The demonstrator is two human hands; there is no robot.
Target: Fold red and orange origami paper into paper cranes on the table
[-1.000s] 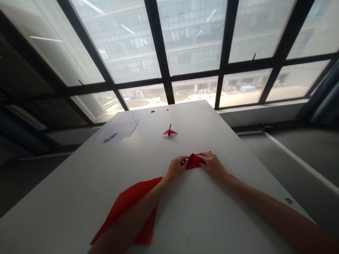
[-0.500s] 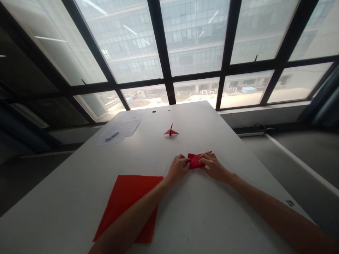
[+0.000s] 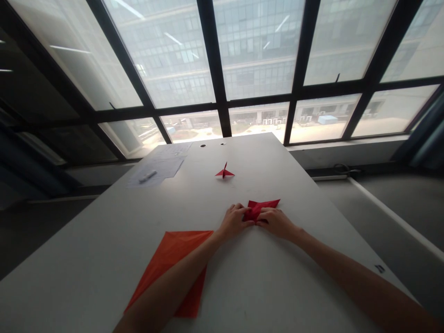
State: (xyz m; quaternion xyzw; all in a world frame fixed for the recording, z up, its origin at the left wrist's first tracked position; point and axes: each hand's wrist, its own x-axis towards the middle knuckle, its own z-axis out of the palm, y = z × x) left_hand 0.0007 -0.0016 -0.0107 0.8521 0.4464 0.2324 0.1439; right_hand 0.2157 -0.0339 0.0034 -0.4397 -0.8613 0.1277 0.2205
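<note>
A small folded piece of red origami paper [image 3: 259, 206] lies on the white table [image 3: 104, 259], its pointed flaps sticking out behind my hands. My left hand [image 3: 236, 221] pinches its near left side, and my right hand [image 3: 275, 223] holds its right side, with the fingertips of both hands close together. A larger folded red sheet [image 3: 169, 263] lies partly under my left forearm. Farther up the table stands a small red paper bird [image 3: 224, 172], out of reach of my fingers.
Printed sheets [image 3: 156, 165] with a white marker [image 3: 148, 176] lie at the table's far left. Two small holes [image 3: 203, 145] mark the far end. Beyond it stands a tall black-framed window [image 3: 256, 55]. The floor lies below the table's sides.
My hands have moved closer together over the small red paper. Its flaps now spread wider, with a long point standing out toward the far right.
</note>
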